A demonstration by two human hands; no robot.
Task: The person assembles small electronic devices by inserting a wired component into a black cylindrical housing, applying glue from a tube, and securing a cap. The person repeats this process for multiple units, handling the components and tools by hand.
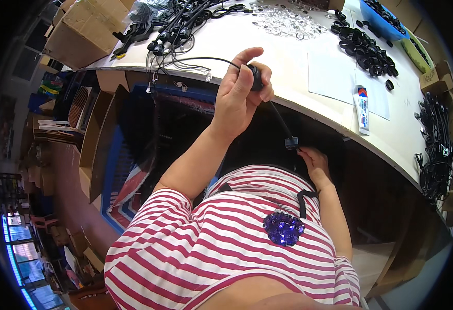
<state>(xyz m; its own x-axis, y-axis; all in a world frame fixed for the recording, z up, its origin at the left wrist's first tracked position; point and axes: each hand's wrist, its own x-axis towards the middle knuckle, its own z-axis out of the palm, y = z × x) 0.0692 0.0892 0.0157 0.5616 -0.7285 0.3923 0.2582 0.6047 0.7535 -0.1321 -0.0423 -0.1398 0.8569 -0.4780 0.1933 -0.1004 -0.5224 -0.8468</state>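
Observation:
My left hand (239, 101) is raised in front of the table edge, its fingers closed around a round black housing (256, 77). A thin black cable (213, 58) runs from that hand to the left, toward the tabletop. From the housing a straight black stem or cord (280, 120) slants down to a small black block-like piece (291, 143). At the lower end of this piece my right hand (315, 163) is closed, low by my waist; whether it grips the block or a cord below it, I cannot tell.
On the white table (273, 57) lie bundled black cables (182, 28), clear plastic parts (293, 23), black rings (363, 49), paper sheets (332, 77) and a tube (362, 111). A blue bin (384, 23) stands at the far right, a cardboard box (84, 33) at the left. More cables (435, 150) lie right.

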